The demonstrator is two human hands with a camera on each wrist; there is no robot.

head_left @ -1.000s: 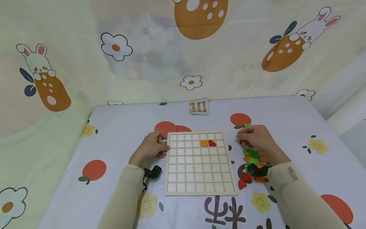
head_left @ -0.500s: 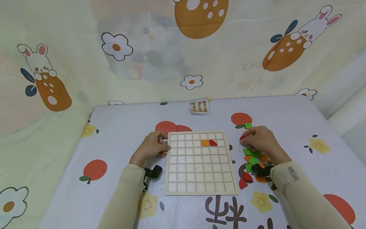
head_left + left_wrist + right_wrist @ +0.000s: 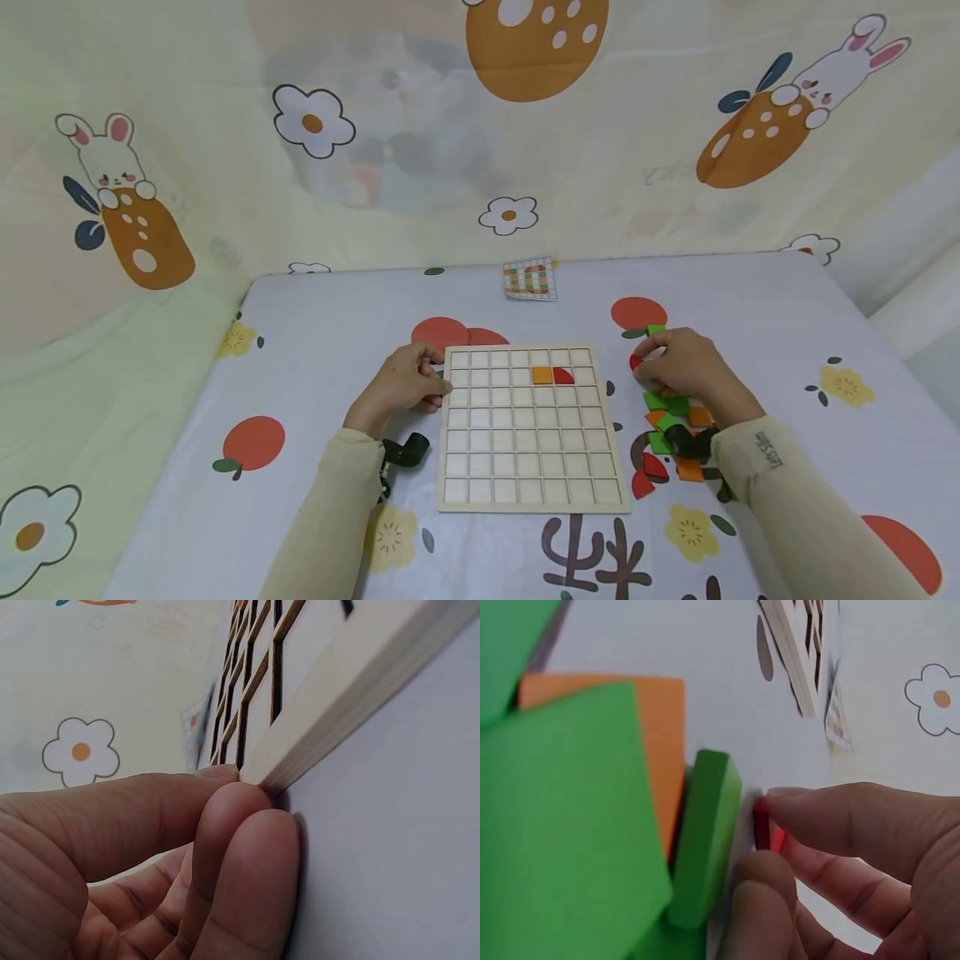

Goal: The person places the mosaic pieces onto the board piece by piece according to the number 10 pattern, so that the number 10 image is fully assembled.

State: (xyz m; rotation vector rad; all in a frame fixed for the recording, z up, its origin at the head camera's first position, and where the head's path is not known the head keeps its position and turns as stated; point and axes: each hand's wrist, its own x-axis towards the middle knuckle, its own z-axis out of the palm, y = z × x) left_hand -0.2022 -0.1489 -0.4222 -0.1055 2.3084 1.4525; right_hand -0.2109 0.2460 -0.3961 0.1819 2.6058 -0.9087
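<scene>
A square wooden grid board [image 3: 532, 507] lies on the table. In its second row sit an orange square tile [image 3: 542, 375] and a red quarter-round tile [image 3: 563, 376]. My left hand [image 3: 401, 379] grips the board's left edge; in the left wrist view its thumb [image 3: 112, 814] and curled fingers meet at the wooden rim. Right of the board, my right hand [image 3: 686, 362] pinches a small red tile [image 3: 762, 825] between thumb and fingers, close over the cloth. The fingers hide most of that tile, so its full outline does not show.
Loose green [image 3: 678, 406], orange [image 3: 690, 471] and red tiles [image 3: 642, 484] are heaped beneath the right wrist. Beyond the right hand lies one green tile [image 3: 656, 330]. A small pattern card [image 3: 529, 278] with a coloured grid rests at the table's back, before a hanging printed cloth [image 3: 405, 233].
My right hand has drawn back slightly to the right, and the red tile now shows more at its fingertips. The left hand stays at the board's edge. The head view has shifted a little.
</scene>
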